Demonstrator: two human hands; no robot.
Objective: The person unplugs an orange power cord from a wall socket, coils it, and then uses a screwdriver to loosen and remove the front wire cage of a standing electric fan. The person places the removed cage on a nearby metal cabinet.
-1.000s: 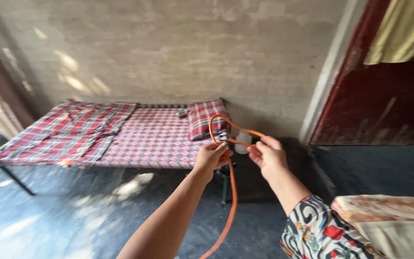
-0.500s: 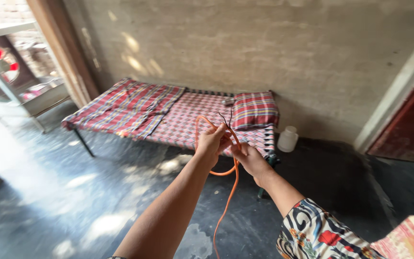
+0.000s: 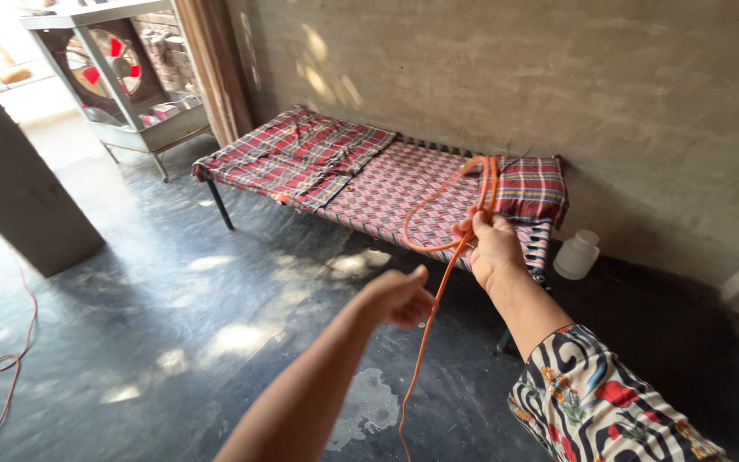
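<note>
In the foreground, the person's right hand (image 3: 496, 250) is raised and closed around an orange cord (image 3: 438, 224), pinching together a loop that arcs up in front of the cot while the free length hangs down past the wrist toward the floor. The left hand (image 3: 397, 297) sits lower and just left of that hanging strand, fingers loosely curled and half open; it appears to guide the cord rather than clamp it, though whether it truly touches the strand cannot be told. A patterned sleeve (image 3: 609, 406) covers the right forearm.

The likely trouble: the loop is kept only by the right hand's pinch, so a slackened grip would let the coil spring apart, and the trailing cord on the dark floor (image 3: 173, 342), seen again at far left, could snag or trip someone.

Beyond the hands stands a woven cot (image 3: 387, 184) with a red plaid sheet (image 3: 301, 154) and a matching pillow (image 3: 532, 186). A small translucent white plastic jar (image 3: 576, 254), squat with a lid, stands on the floor by the cot's foot against the wall; no label shows. Farthest off, a boxy air cooler (image 3: 117, 77) on a metal stand shows a round fan with red blades.
</note>
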